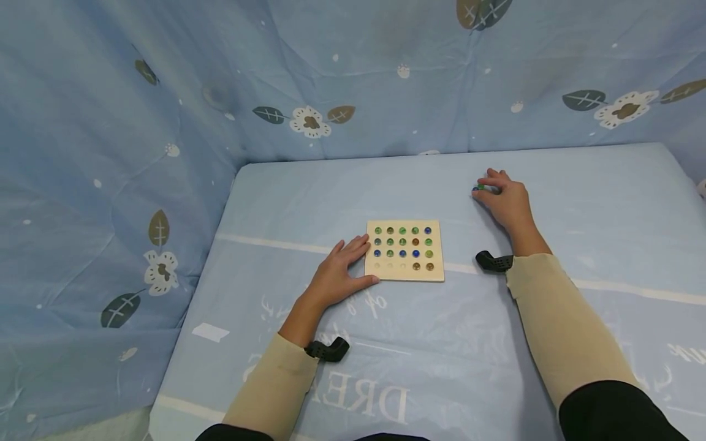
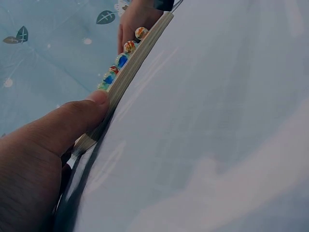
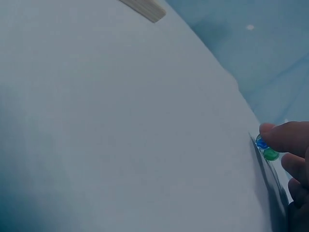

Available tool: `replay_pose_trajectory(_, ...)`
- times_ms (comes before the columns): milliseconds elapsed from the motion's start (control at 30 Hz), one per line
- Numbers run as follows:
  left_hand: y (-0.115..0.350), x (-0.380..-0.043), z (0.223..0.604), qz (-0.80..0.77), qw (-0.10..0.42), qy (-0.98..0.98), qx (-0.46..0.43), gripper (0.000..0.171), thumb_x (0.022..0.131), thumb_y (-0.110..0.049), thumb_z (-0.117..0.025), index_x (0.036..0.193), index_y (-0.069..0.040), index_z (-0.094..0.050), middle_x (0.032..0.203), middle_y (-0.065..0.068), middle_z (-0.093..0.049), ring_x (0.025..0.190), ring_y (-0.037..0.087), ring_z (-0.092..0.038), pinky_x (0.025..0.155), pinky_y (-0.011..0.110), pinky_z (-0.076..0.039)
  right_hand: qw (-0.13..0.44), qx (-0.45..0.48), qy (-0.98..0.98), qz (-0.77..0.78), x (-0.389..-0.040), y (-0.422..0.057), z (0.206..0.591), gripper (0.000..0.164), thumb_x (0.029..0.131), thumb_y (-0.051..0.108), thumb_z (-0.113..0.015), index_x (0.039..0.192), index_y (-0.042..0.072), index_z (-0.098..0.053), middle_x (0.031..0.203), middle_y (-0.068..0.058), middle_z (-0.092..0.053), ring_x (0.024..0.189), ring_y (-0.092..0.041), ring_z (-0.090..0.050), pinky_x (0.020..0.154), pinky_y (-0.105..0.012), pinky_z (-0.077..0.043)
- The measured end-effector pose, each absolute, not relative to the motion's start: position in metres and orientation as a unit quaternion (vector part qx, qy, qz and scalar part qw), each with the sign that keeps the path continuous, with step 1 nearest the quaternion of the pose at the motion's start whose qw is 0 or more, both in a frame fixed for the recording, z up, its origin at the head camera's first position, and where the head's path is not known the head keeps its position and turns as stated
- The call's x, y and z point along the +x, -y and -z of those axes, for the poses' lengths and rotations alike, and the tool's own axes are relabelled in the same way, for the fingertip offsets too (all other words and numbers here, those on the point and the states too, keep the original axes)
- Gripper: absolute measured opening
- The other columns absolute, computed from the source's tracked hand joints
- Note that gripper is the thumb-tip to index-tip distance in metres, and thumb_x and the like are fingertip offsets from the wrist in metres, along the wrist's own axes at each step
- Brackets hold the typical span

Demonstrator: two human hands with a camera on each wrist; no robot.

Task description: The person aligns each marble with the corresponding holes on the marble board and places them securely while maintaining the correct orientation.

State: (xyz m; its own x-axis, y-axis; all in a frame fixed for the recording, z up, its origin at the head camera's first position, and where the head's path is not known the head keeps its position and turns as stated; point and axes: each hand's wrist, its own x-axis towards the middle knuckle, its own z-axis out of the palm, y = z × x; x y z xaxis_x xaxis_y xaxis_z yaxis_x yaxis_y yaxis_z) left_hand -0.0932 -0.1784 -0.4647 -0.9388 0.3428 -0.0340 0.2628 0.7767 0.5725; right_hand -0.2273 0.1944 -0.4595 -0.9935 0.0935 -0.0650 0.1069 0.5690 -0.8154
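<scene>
A pale wooden board [image 1: 405,267] with rows of round hollows lies flat on the table. Glass marbles [image 1: 402,242] in green, blue and amber sit in most hollows; three at the near left are bare. My left hand [image 1: 344,272] rests spread at the board's left side, its thumb against the near edge in the left wrist view. Beyond the board to the right, my right hand [image 1: 506,202] pinches a blue marble [image 3: 261,142] between thumb and finger. A green marble [image 3: 271,154] is right beside it at the fingertips. The other right fingers are loosely bent.
A light blue printed sheet covers the table [image 1: 309,190]. Blue patterned curtain cloth [image 1: 386,73] rises behind the far edge and along the left. A white patch [image 1: 210,332] lies near the left edge. Black wrist devices [image 1: 494,262] jut inward from both sleeves.
</scene>
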Motion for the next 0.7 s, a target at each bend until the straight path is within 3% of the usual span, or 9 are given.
replay_pose_trajectory(700,0.1786,-0.0926,0.4655,-0.293,0.065,-0.94,0.16,0.082,0.081,-0.05,-0.077,0.15,-0.021,-0.043,0.159,-0.013,-0.032,0.149,0.009,-0.026,0.125,0.038,-0.017,-0.005,0.035,-0.907,0.419,-0.2235,-0.1896,0.461,0.039,0.094,0.024,-0.067,0.127,0.003,-0.066,0.158,-0.007,-0.035,0.153,-0.021,-0.014,0.125,-0.05,-0.012)
